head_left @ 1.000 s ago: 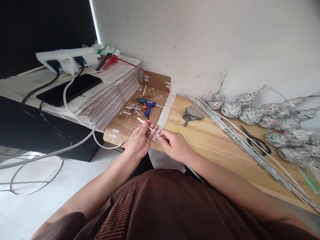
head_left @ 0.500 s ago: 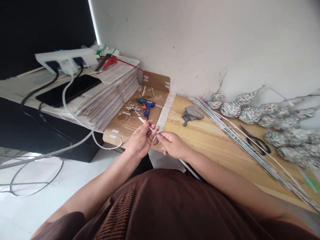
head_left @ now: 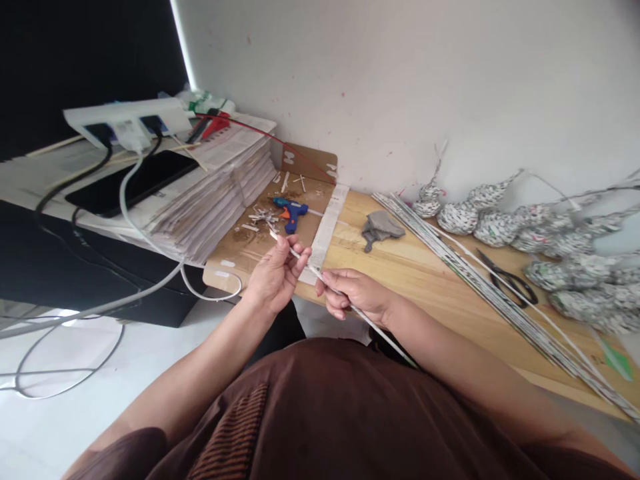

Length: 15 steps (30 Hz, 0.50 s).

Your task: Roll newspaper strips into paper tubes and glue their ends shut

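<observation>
I pinch a thin paper stick (head_left: pixel 375 327) between the fingers of my left hand (head_left: pixel 273 275) and right hand (head_left: pixel 359 293), before my belly. Beyond, cardboard (head_left: pixel 239 257) bears a glue gun (head_left: pixel 294 211) and paper scraps (head_left: pixel 263 217).

Matt paper stick (head_left: pixel 314 269) — smooth wooden tabletop (head_left: pixel 425 287).

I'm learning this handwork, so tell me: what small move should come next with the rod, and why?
Perhaps turn the rod gently with the right hand while the left hand steadies it: both hands hold it, only a short white tip pokes past the left, and the long part runs past the right toward the shirt.
</observation>
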Motion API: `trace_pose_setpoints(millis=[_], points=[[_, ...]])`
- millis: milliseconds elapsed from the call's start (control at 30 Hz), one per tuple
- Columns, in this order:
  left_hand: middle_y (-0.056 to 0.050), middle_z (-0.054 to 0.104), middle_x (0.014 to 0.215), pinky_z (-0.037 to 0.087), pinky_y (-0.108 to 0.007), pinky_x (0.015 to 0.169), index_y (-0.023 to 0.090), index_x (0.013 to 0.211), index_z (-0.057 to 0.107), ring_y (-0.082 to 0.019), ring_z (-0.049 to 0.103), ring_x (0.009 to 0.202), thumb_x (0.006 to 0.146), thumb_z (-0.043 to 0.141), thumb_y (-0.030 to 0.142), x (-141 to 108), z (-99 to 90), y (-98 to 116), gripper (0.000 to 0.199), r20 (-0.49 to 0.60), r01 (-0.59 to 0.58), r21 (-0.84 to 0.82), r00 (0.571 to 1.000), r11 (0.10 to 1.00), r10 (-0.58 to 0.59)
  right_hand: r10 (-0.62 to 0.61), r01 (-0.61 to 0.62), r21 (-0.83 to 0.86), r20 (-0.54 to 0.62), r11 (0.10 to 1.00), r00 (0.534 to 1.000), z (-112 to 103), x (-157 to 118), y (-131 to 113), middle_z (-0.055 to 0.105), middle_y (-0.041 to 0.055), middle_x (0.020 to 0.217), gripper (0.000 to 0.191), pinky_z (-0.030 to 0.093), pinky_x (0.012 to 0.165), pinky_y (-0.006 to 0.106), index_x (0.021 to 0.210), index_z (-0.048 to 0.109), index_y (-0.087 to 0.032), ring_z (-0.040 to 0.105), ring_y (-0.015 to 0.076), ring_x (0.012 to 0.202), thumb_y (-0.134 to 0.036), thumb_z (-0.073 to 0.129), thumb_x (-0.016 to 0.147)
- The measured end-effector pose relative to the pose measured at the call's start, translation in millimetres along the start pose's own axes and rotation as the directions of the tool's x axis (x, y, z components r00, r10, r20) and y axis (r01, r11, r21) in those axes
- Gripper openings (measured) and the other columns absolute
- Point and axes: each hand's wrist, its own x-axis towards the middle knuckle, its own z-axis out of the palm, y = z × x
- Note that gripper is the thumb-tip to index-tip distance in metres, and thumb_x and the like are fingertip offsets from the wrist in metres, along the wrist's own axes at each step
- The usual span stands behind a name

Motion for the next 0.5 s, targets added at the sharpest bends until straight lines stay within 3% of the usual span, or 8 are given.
trace_pose_setpoints(millis=[133,167,300,367,433,500], points=[[-0.001,0.062,0.067,0.058,-0.016,0.067,0.012,0.086,0.066,-0.01,0.068,0.07,0.089,0.056,0.027,2.2,-3.1,3.0,0.018,-0.018,-0.049,-0.005,0.999,0.999,0.049,-0.158,0.072,-0.361,-0.216,0.93,0.963,-1.8,-6.9,3.7,0.048,-0.003,0.059,0.035,0.038,0.057,0.024,0.089,0.062,-0.018,0.046,0.0103,0.055,-0.05,0.05,0.09],[-0.001,0.062,0.067,0.058,-0.016,0.067,0.012,0.086,0.066,-0.01,0.068,0.07,0.09,0.055,0.027,2.5,-3.5,3.6,0.019,-0.021,-0.052,-0.009,0.998,0.999,0.052,-0.171,0.077,-0.377,-0.224,0.923,0.959,-1.5,-8.3,4.8,0.048,-0.0028,0.058,0.034,0.038,0.058,0.024,0.087,0.063,-0.018,0.046,0.0105,0.055,-0.049,0.05,0.09],[-0.001,0.062,0.068,0.057,-0.013,0.064,0.012,0.089,0.066,-0.008,0.067,0.068,0.091,0.052,0.027,2.7,-2.5,6.5,0.021,-0.014,-0.023,-0.021,1.0,1.0,0.023,-0.031,0.031,-0.004,-0.003,1.0,1.0,-0.6,-10.0,8.4,0.033,-0.0071,0.046,0.04,0.041,0.06,0.028,0.087,0.06,-0.016,0.046,0.0126,0.05,-0.048,0.038,0.095],[-0.001,0.063,0.069,0.057,-0.013,0.064,0.012,0.089,0.067,-0.009,0.067,0.069,0.09,0.054,0.028,3.3,-1.8,9.0,0.02,-0.019,-0.034,-0.028,0.999,0.999,0.034,-0.013,0.013,0.009,-0.011,1.0,1.0,-0.8,-12.4,9.1,0.037,-0.0065,0.049,0.04,0.041,0.061,0.029,0.093,0.06,-0.016,0.047,0.0129,0.051,-0.049,0.038,0.095],[-0.001,0.062,0.068,0.057,-0.014,0.065,0.012,0.087,0.066,-0.009,0.067,0.068,0.089,0.056,0.028,4.9,-2.2,11.9,0.019,-0.031,-0.069,-0.036,0.997,0.997,0.068,-0.067,0.028,-0.233,-0.159,0.972,0.985,-0.9,-17.8,9.2,0.046,-0.0034,0.056,0.037,0.038,0.061,0.027,0.091,0.061,-0.017,0.047,0.0123,0.055,-0.049,0.044,0.093],[-0.001,0.062,0.067,0.057,-0.015,0.067,0.012,0.086,0.066,-0.009,0.067,0.068,0.09,0.054,0.028,6.9,-3.4,14.3,0.02,-0.043,-0.099,-0.042,0.994,0.994,0.098,-0.207,0.029,-0.516,-0.29,0.856,0.934,-0.5,-24.2,9.2,0.052,-0.0007,0.063,0.032,0.035,0.062,0.027,0.083,0.061,-0.018,0.046,0.0125,0.06,-0.047,0.05,0.091]])
